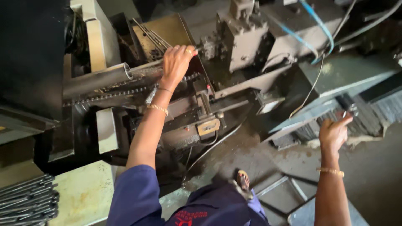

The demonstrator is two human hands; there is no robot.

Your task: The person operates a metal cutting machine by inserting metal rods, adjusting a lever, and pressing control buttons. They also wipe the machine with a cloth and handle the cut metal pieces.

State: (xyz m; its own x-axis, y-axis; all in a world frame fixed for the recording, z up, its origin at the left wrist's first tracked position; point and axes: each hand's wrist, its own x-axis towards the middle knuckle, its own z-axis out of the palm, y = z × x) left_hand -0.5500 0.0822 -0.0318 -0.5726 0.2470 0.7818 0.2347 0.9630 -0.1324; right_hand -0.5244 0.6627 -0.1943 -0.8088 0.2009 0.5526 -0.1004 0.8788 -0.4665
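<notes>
My left hand (pixel 176 62) rests on a thin metal rod (pixel 144 69) that lies along the grimy machine (pixel 234 46), fingers curled over it beside a grey metal tube (pixel 100 77). A toothed chain or rack (pixel 109 95) runs just below the tube. My right hand (pixel 333 132) is raised at the right, pinching a small dark metal piece (pixel 345 113) between thumb and fingers, near a stack of dark metal strips (pixel 368 115). Both wrists wear gold bangles.
A bundle of dark steel rods (pixel 27 201) lies at the lower left on a pale yellowed surface (pixel 83 192). Blue hoses (pixel 318 25) and cables hang over the machine's right side. My sandalled foot (pixel 243 180) stands on the oily floor beside a metal frame (pixel 284 188).
</notes>
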